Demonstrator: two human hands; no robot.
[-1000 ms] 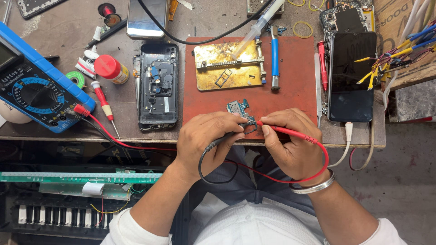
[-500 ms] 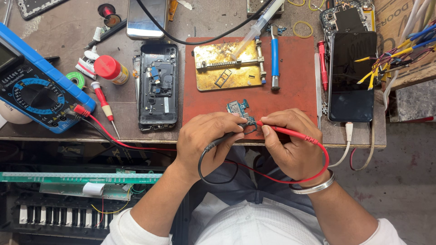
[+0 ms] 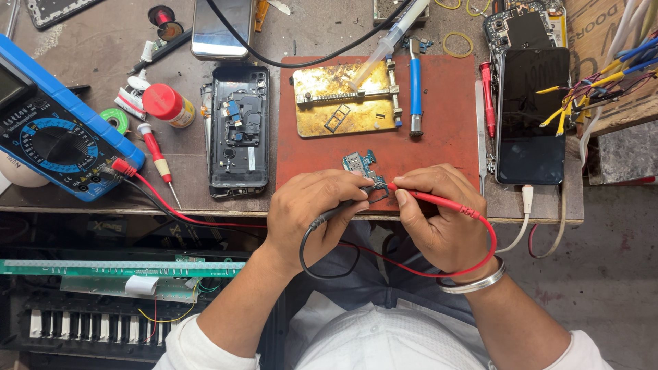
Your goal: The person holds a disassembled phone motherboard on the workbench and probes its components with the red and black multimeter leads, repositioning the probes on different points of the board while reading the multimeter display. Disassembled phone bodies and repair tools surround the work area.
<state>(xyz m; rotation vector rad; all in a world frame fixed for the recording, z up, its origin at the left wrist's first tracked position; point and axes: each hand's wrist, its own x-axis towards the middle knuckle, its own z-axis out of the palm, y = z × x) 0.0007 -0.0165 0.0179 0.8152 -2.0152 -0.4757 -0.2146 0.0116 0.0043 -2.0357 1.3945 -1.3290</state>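
From the head camera, the left hand (image 3: 312, 209) pinches a black test probe (image 3: 343, 207) and the right hand (image 3: 439, 212) a red test probe (image 3: 428, 199), both tips meeting on a small blue circuit board (image 3: 361, 166) lying at the front edge of the red mat (image 3: 449, 137) on the bench (image 3: 103, 41). Both grips are narrow and closed around their probes. Leads run left to a blue multimeter (image 3: 51, 130); an opened phone (image 3: 238, 130) lies just beside the mat.

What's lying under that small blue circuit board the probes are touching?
The small blue circuit board lies on the red work mat, which sits on the bench. Its near end is covered by the left hand and right hand.
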